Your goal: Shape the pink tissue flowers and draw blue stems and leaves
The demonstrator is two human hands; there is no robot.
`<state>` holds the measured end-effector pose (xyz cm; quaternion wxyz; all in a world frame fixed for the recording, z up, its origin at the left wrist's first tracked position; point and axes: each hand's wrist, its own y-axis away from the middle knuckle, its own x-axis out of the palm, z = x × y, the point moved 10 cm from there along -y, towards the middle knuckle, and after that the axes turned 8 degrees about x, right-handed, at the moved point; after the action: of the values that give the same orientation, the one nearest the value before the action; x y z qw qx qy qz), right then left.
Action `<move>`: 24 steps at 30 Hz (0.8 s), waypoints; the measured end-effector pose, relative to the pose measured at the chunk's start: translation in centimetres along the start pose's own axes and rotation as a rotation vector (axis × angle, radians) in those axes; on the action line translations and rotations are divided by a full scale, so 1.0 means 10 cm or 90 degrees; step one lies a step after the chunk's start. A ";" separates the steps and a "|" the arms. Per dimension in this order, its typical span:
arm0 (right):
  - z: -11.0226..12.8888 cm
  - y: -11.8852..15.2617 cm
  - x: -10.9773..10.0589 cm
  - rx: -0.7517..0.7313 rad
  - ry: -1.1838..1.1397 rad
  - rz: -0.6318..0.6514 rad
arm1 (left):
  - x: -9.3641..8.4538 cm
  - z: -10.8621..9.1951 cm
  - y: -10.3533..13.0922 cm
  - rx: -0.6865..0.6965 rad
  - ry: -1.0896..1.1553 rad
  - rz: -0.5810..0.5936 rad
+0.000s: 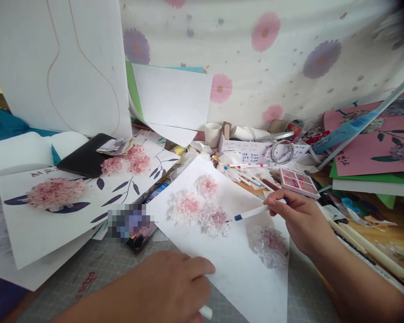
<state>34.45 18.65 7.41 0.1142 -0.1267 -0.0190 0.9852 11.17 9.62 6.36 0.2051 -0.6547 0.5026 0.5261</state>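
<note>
My right hand (298, 220) is closed around a slim white marker (252, 212) with a dark blue end, which points left at the paper flowers. The marker's tip is close to a pink-and-white ruffled flower (215, 219) with small dark marks on its petals. This flower and several like it sit on a white sheet of paper (235, 269). At the sheet's lower left edge, my left hand (168, 287) is closed, its index finger reaching over the paper. From under its fingers sticks out the rounded end of a white pen-like piece (206, 312); the rest is hidden.
A phone (139, 235), partly blurred, lies left of the sheet on a grey cutting mat (101, 260). Finished-looking flower sheets (47, 233) are stacked at left. Behind are scattered markers (249, 179), paper cups (212, 134) and a pink palette (298, 182). Brushes (366, 242) lie right.
</note>
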 end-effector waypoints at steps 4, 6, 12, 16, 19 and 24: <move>0.01 0.01 0.10 -0.002 0.041 0.063 | 0.07 -0.01 -0.04 -0.003 0.021 0.063; -0.01 0.01 0.09 -0.005 0.051 0.058 | 0.02 0.01 -0.05 -0.005 0.012 0.028; 0.04 0.07 0.16 -0.021 0.069 0.070 | 0.05 0.04 -0.02 0.004 0.024 0.033; 0.10 0.10 0.15 -0.042 0.090 0.051 | 0.01 0.00 0.02 -0.001 0.010 -0.022; 0.13 0.10 0.14 -0.058 0.073 0.043 | -0.05 -0.03 0.01 0.001 0.011 -0.068; 0.09 0.07 0.14 -0.050 0.119 0.046 | -0.10 -0.04 -0.03 0.000 -0.005 -0.088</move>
<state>32.69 18.26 7.91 0.0748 -0.2227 -0.0426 0.9711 11.72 9.90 7.33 0.2430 -0.6856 0.4556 0.5132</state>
